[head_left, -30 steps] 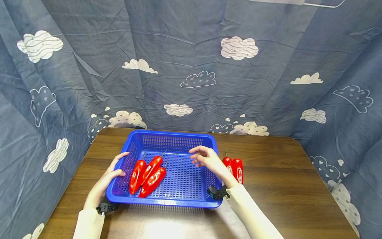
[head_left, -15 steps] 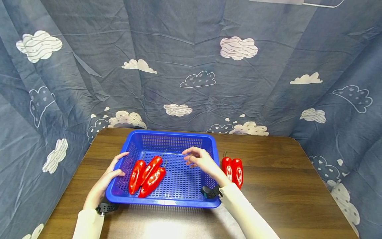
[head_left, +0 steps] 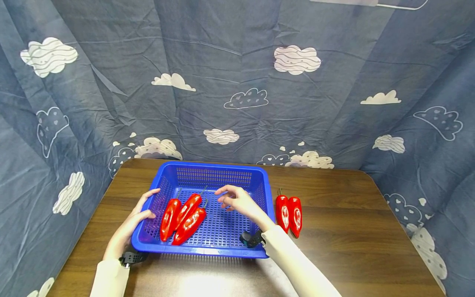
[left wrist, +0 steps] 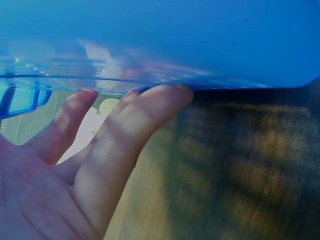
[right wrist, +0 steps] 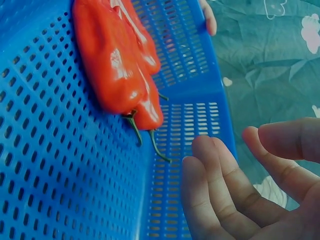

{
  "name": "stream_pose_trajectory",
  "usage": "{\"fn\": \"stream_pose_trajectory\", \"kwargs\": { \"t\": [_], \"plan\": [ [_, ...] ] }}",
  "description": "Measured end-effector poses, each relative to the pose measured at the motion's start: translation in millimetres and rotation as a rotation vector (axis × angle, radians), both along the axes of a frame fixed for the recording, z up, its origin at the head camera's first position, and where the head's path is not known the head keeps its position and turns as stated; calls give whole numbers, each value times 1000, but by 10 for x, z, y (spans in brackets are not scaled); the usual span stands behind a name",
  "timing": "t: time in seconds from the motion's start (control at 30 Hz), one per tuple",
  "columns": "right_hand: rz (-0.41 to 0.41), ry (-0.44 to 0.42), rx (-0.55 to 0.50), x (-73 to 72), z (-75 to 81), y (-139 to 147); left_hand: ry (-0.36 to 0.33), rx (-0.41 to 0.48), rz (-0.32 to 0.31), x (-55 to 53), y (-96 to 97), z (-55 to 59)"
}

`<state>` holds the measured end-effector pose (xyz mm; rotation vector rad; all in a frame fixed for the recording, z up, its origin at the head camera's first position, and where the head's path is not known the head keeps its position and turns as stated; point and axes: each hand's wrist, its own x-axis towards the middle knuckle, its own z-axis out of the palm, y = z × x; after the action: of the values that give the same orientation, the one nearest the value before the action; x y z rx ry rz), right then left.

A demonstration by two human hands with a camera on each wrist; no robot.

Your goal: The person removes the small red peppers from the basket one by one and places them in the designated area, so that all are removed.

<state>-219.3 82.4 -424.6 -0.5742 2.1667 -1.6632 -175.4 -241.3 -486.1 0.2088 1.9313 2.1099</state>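
Observation:
A blue perforated plastic basket (head_left: 204,251) stands on the wooden table, with three glossy red peppers (head_left: 191,226) lying together in its left half, their green stems toward the back. My left hand (head_left: 128,227) grips the basket's left side, thumb and forefinger over the rim; its fingers (left wrist: 115,145) show right under the blue edge in the left wrist view. Above the basket's middle-right part, my right hand (head_left: 239,203) hovers with loosely bent fingers and nothing in them. From the right wrist view, its fingertips (right wrist: 196,172) are apart from the peppers (right wrist: 112,65).
Two more red peppers (head_left: 295,215) lie side by side on the wooden table (head_left: 341,231), just right of the basket. Behind the table hangs a dark blue-grey curtain (head_left: 245,132) with white clouds on it.
My right hand has moved left over the basket, from near its right wall toward the peppers inside. The two outer peppers now show more fully. My left hand and the basket stay put.

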Motion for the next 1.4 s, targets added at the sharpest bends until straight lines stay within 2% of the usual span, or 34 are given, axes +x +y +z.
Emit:
{"fn": "stream_pose_trajectory", "kwargs": {
  "t": [0.17, 0.27, 0.4, 0.63, 0.7, 0.97, 1.4],
  "plan": [
    [18, 8, 29, 37, 76, -43, -8, -9, 0, -10, -2, 1],
    [24, 8, 42, 0, -16, -61, -3, -14, 0, -18, -2, 0],
    [69, 26, 60, -59, -155, -76, 2, -16, 2, -18, 0, 7],
    [122, -19, 101, -16, -95, -154, -4, -23, 7, -7, 3, 26],
    [129, -25, 105, -32, -149, -175, 0, -26, 6, -7, 2, 24],
    [148, -40, 157, -10, -150, -263, 6, -27, 8, -16, -5, -10],
    [195, -91, 285, -30, -257, -354, 16, -40, 6, -15, -11, -13]
  ]
}}
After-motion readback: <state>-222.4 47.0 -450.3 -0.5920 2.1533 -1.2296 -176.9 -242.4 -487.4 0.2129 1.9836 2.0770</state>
